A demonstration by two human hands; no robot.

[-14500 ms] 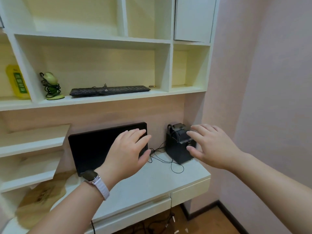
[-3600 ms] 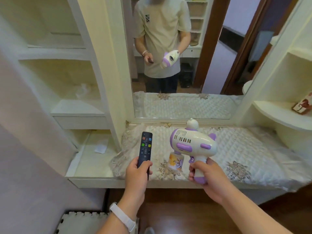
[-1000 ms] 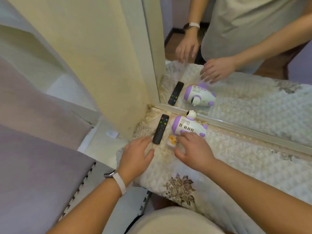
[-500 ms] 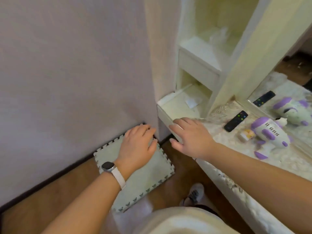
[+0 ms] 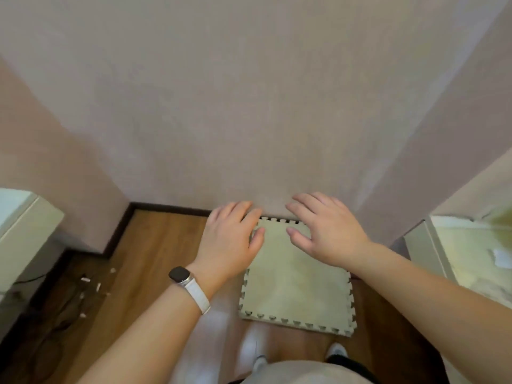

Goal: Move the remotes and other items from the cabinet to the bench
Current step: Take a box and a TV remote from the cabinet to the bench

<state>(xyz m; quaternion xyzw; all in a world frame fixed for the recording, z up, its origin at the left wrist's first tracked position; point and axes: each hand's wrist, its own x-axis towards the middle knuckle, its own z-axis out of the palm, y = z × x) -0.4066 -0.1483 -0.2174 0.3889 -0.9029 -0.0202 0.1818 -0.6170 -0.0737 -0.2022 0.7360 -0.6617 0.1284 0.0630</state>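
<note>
The remotes were out of sight at this moment; we saw none of the task's items anywhere around the foam mat [image 5: 296, 284], the interlocking pale tile lying on the wooden floor [image 5: 155, 253] against the wall [image 5: 249, 106]. Our left hand [image 5: 230, 242] hovered above the mat's far left corner, palm down, fingers spread loosely and holding nothing. Our right hand [image 5: 324, 231] hung over the mat's far edge, likewise flat, fingers splayed, empty. The two hands were near each other but apart. A watch [image 5: 180, 274] with a white strap sat on the left wrist. To the left of the mat stood a pale cabinet corner [image 5: 25, 234], with dark cables [image 5: 63, 309] on the floor beside it. To the right of the mat we saw part of a cream shelf [image 5: 443, 248] carrying a small white scrap [image 5: 501, 257].

Half a second earlier the black remote and the purple toy lay on the quilted bench to the right of the mat; since then our view had swung left, so that they had dropped out of frame, and both hands had come together over the mat.
</note>
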